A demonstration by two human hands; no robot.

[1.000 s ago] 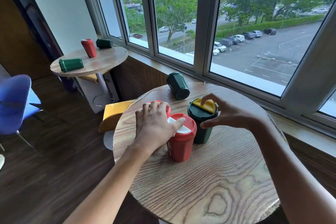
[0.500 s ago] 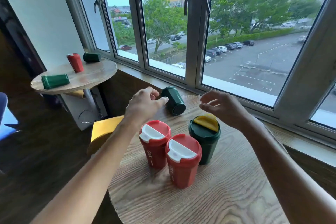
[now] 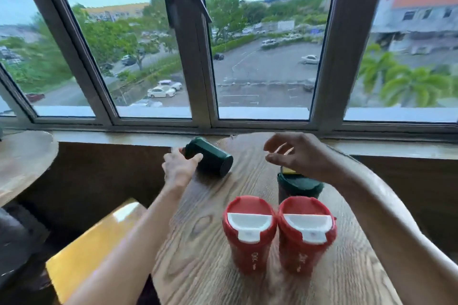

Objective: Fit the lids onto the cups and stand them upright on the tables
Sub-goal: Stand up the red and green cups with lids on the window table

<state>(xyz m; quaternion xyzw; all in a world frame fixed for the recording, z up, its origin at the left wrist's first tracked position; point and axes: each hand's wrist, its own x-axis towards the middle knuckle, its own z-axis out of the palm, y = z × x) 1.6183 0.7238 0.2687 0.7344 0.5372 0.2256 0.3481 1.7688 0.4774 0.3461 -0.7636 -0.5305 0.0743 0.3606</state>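
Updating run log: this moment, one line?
left hand grips lying green cup | right hand open above upright green cup | red cups lidded, upright

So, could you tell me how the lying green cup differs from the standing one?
The lying green cup is on its side, held by the left hand; the standing green cup is upright, wearing a yellow-flapped lid. The lying green cup's mouth is hidden. Both are dark green.

Probably a café or break lounge on an upper floor: a small round wood-grain table (image 3: 203,267), a second table (image 3: 22,163) alongside, a yellow chair (image 3: 89,247), and a window row (image 3: 198,69) overlooking a car park (image 3: 267,69).
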